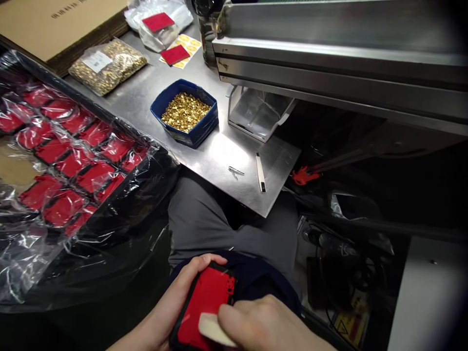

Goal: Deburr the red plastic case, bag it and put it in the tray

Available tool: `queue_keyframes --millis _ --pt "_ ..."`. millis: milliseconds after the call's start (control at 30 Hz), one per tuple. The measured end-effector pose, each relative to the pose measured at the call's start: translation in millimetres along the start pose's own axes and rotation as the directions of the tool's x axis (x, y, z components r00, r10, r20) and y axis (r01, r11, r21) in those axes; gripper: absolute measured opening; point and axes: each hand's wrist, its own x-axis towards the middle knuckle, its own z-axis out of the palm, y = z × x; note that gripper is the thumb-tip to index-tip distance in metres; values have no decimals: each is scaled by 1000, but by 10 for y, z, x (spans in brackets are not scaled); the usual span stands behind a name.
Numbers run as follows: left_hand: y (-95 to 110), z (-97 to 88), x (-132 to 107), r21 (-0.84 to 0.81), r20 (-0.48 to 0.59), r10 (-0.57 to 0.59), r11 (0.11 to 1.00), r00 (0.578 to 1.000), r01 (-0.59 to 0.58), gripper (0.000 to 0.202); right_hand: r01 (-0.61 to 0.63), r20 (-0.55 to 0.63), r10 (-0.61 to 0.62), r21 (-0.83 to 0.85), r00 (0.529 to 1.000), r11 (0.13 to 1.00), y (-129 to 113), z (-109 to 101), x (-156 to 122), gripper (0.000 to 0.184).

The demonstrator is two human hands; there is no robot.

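Low in front of my lap, my left hand [186, 287] is wrapped round the side of a red and black plastic case [206, 297], its thumb near the top edge. The case is a flat red panel in a black frame, with a cut-out pattern at its upper right. My right hand [263, 321] is closed on a cream-coloured flat tool [214, 329] with a rounded end. That end lies over the lower part of the red panel; whether it touches is unclear. The far end of the tool is hidden by my fingers.
A blue bin [199, 131] of small brass pieces stands on the metal table [135, 117], near a white-handled tool [260, 171], small metal tool [236, 170] and clear tray [252, 117]. Left, a plastic-lined crate [139, 195] holds several red cases. A metal beam [329, 63] crosses the right.
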Motion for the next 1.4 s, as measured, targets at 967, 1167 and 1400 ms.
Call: queue_keyframes --millis 967,1167,1400 --pt "104 -290 133 -356 250 261 920 932 -163 35 -201 -689 339 276 641 940 776 -1272 997 31" --pt "197 -479 415 -328 408 346 919 845 -218 36 -324 -815 331 188 475 927 742 -1966 1664 38" --pt "135 -767 537 -431 455 400 881 795 -196 52 -639 -949 253 79 186 765 1562 -1358 263 41"
